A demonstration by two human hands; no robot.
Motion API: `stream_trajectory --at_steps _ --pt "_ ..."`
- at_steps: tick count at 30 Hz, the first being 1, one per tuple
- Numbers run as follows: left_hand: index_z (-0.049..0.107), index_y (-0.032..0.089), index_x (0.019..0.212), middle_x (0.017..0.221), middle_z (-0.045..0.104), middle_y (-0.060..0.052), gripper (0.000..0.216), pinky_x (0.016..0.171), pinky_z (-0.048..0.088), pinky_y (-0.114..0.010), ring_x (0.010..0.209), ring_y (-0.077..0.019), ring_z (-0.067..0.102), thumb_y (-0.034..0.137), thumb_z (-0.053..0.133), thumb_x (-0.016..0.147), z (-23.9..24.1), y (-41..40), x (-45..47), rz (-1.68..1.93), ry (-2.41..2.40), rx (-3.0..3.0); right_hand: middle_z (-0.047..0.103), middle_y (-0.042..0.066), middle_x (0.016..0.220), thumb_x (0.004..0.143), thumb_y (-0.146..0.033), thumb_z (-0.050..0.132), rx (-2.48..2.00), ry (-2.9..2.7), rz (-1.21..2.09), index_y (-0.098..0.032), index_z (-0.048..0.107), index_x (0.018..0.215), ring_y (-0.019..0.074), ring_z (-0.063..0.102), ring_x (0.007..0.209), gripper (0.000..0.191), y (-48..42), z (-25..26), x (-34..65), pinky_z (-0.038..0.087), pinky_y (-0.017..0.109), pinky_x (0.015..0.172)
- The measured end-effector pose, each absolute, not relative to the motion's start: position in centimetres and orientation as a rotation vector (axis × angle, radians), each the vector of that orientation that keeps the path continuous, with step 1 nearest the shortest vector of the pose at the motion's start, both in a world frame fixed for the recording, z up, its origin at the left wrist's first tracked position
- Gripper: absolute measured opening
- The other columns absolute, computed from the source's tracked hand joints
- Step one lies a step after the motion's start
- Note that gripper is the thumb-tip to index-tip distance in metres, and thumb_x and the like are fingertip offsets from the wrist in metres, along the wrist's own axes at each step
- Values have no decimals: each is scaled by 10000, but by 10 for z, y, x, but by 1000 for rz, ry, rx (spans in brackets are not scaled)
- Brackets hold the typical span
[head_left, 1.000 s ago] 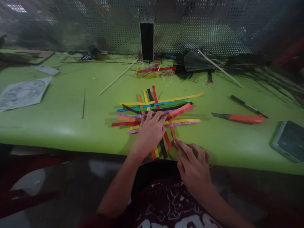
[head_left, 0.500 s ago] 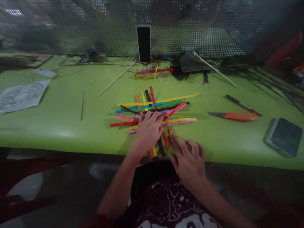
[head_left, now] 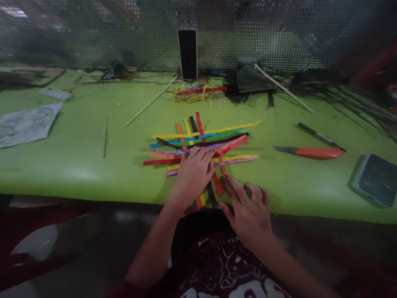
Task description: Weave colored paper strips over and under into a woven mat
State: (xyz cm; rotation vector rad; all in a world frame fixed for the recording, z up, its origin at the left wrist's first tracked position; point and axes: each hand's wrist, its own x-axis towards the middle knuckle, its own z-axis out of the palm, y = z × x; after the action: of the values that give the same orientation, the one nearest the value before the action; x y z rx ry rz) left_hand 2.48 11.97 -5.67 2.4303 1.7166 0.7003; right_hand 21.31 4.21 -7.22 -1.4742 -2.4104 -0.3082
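Several coloured strips, crossing over and under one another, form a loose woven mat on the table. My left hand (head_left: 196, 167) lies over its middle, fingers stretched out and pressing on the strips, so the centre is hidden. An orange strip (head_left: 222, 165) runs down at the weave's right side, and the fingertips of my right hand (head_left: 246, 203) touch its lower end. That hand's thumb is apart from its fingers. Near the left fingertips, a red strip (head_left: 235, 143) angles up to the right. A yellow strip (head_left: 235, 126) crosses the far side. Below, a black strip (head_left: 211, 193) extends toward the table's front edge.
An orange-handled knife (head_left: 319, 152) and a dark pen-like tool (head_left: 319, 135) lie at right, beside a dark rounded box (head_left: 376, 180). A phone (head_left: 188, 54) stands against the mesh at back. Thin sticks (head_left: 150, 102), scraps (head_left: 198, 93) and a printed paper (head_left: 27, 124) lie around.
The red strip's raised right end has dropped slightly and shifted right. Both hands keep nearly the same places on the strips. The view has shifted a little.
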Motion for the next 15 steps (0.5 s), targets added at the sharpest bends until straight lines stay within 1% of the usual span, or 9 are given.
stream_trajectory --at_steps 4,9,12,15 --pt "633 167 1313 1356 696 -78 306 1014 450 -485 1235 -288 589 154 560 1016 -58 119 25 713 1724 2448 693 49 1408 1061 -385 509 -1468 -2418 -307 -189 601 1458 316 517 1077 452 44 -72 213 363 508 957" --pt "646 150 1303 1344 699 -84 297 1007 456 -494 1219 -302 580 160 551 1022 -59 117 27 716 1744 2522 679 85 1424 1047 -386 535 -1441 -2449 -306 -176 607 1443 313 521 1063 454 49 -70 213 375 504 929" --pt "647 144 1310 1330 702 -85 299 1040 452 -485 1239 -299 564 168 547 1029 -60 115 27 747 1739 2532 683 99 1415 1044 -396 545 -1439 -2455 -308 -185 628 1418 311 523 1056 438 51 -69 213 379 497 920" --pt "645 146 1321 1327 700 -84 303 1084 439 -468 1249 -283 562 174 537 1039 -60 114 25 764 1723 2527 701 81 1393 1055 -392 527 -1417 -2452 -295 -198 644 1401 305 521 1036 414 52 -68 214 378 486 915"
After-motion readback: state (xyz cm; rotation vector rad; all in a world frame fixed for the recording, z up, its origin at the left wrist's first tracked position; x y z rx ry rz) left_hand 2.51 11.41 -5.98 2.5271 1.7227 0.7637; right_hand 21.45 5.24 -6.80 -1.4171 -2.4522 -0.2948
